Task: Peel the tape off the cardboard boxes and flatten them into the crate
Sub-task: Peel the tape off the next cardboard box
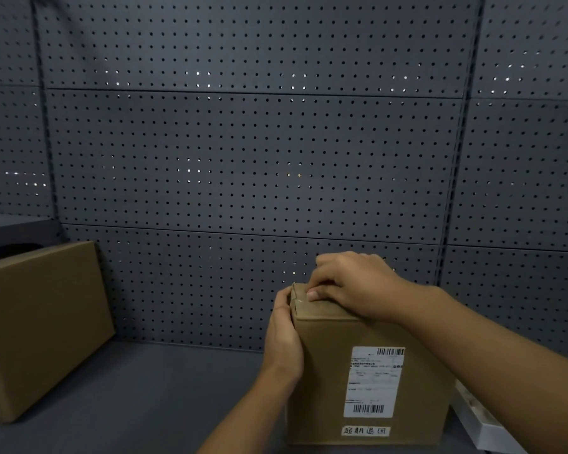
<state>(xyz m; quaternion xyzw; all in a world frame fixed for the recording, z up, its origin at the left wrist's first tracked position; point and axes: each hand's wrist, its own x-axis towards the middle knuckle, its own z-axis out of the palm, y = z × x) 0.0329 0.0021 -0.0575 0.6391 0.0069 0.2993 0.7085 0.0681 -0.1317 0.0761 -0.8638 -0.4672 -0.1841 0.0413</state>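
On the dark counter (pixel 164 398), lower right, a labelled cardboard box (pixel 335 381) is standing upright; left hand (pixel 284 339) is gripping its top-left edge, right hand (pixel 351 283) is pinching tape (pixel 296 296) at that corner. Second plain box (pixel 36 326) is sitting well apart at left, open counter between, pegboard (pixel 253 158) behind.

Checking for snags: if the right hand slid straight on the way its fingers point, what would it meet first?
The right hand points left across the labelled box top. It would probably meet the left hand's fingertips at the box's top corner, though depth is unclear.
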